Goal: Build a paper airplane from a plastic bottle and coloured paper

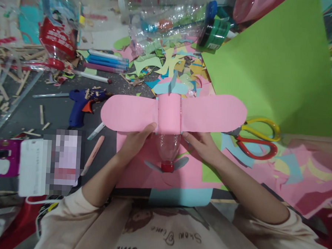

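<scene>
Between my hands is a toy airplane (169, 114) made from a clear plastic bottle, with its middle wrapped in pink paper. Two rounded pink paper wings (213, 114) stretch out to both sides, and a light blue paper tail (170, 88) stands at the far end. The red bottle cap (167, 167) points toward me, with grey-blue blades on either side of it. My left hand (139, 139) grips the left wing's near edge beside the body, thumb on top, other fingers mostly hidden. On the right wing's near edge, my right hand (200, 143) holds on close to the bottle, its fingers partly underneath.
Yellow-and-red scissors (257, 138) lie by the right wing tip, near a large green sheet (280, 71). At left are a blue glue gun (79, 105), markers (108, 60) and a phone (66, 158). Paper scraps (158, 61) and plastic bottles (171, 20) cover the far side.
</scene>
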Demonstrator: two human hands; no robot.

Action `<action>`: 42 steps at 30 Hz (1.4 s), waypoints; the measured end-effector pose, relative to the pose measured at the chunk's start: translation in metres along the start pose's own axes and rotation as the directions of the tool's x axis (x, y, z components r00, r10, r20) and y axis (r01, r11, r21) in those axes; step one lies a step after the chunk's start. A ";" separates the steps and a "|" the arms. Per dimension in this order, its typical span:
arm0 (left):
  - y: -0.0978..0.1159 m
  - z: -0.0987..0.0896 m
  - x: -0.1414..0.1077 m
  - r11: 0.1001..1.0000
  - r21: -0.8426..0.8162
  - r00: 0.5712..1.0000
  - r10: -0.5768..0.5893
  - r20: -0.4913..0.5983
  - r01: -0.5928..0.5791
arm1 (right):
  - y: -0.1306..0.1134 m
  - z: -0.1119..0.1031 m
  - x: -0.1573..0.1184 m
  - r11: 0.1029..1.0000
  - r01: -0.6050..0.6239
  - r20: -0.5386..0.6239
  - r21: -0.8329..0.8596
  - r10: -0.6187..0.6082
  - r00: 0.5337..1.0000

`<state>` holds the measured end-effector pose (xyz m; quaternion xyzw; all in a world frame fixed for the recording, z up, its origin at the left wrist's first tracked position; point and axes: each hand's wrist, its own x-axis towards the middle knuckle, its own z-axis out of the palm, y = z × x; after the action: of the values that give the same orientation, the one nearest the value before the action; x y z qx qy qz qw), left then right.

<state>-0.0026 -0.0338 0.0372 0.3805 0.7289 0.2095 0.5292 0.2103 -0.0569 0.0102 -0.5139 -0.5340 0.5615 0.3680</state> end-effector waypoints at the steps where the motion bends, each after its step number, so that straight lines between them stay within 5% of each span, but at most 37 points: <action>1: 0.000 0.000 0.000 1.000 0.006 1.000 -0.008 0.001 0.008 | 0.000 0.000 0.000 1.000 0.001 -0.002 0.003 -0.001 1.000; 26: 0.006 -0.003 0.000 0.993 0.113 0.998 0.035 0.057 -0.041 | -0.004 0.001 0.002 1.000 0.018 -0.002 0.005 -0.018 1.000; 42: 0.006 0.000 0.000 0.996 0.001 0.996 -0.090 0.027 0.090 | -0.002 -0.001 0.003 1.000 0.016 0.027 -0.001 -0.016 1.000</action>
<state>-0.0009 -0.0300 0.0418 0.3501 0.7380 0.1803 0.5481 0.2106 -0.0535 0.0113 -0.5024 -0.5434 0.5651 0.3647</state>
